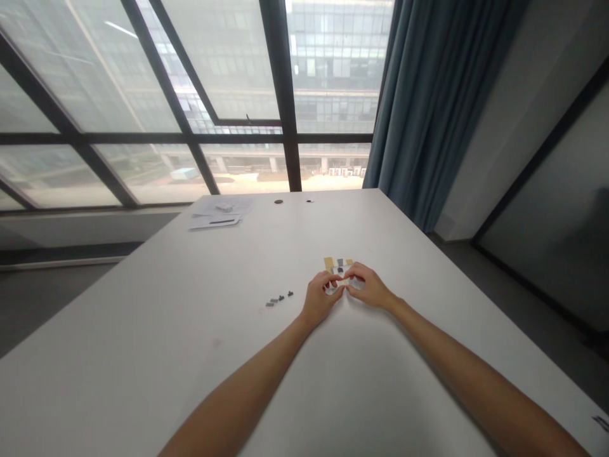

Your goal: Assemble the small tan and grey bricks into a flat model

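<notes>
My left hand (321, 295) and my right hand (369, 287) meet over the white table (228, 374). Between their fingertips sits a small pale yellowish piece (343, 282), pinched from both sides; its exact kind is too small to tell. Just beyond the fingers lies a flat yellow square (328, 262). Beside it are a grey piece (339, 261) and a small black piece (340, 270). Part of this group is hidden behind my fingers. To the left of my left hand lie small grey pieces (274, 300) and small black pieces (290, 293) in a slanting row.
Papers (214, 220) with a dark strip lie at the table's far left corner. A dark round disc (278, 202) and a small black item (310, 201) are near the far edge. Behind stand large windows (238, 162) and a blue curtain (423, 114).
</notes>
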{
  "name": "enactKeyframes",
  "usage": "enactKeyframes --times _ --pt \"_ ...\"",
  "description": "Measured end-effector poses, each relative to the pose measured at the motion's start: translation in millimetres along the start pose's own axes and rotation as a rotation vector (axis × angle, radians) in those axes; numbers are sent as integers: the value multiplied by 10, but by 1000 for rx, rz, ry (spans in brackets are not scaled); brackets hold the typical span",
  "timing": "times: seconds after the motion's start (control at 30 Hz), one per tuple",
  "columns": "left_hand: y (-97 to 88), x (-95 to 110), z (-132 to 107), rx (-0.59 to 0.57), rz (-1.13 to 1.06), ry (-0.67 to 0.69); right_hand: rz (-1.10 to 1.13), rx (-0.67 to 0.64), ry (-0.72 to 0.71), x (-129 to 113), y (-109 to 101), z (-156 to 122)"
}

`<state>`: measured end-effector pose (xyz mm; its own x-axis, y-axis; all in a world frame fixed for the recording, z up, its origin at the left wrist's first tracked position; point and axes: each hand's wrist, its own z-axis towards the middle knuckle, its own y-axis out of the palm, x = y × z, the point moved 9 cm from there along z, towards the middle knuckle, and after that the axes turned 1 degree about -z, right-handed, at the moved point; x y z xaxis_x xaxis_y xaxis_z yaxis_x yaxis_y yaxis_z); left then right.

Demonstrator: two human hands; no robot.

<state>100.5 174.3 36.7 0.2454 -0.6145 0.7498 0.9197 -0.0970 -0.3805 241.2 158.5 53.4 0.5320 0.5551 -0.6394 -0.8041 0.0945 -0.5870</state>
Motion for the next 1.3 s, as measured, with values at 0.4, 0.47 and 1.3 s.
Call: enactKeyframes --times 0.4,0.47,1.3 --pt "-48 -115 3 56 -32 -136 -216 -17 94 805 -169 191" --pt "-49 -128 -2 58 -30 -150 -235 -46 95 851 -124 210" --pt "-38 -137 -7 41 -38 -157 -382 -36 109 807 -21 293"
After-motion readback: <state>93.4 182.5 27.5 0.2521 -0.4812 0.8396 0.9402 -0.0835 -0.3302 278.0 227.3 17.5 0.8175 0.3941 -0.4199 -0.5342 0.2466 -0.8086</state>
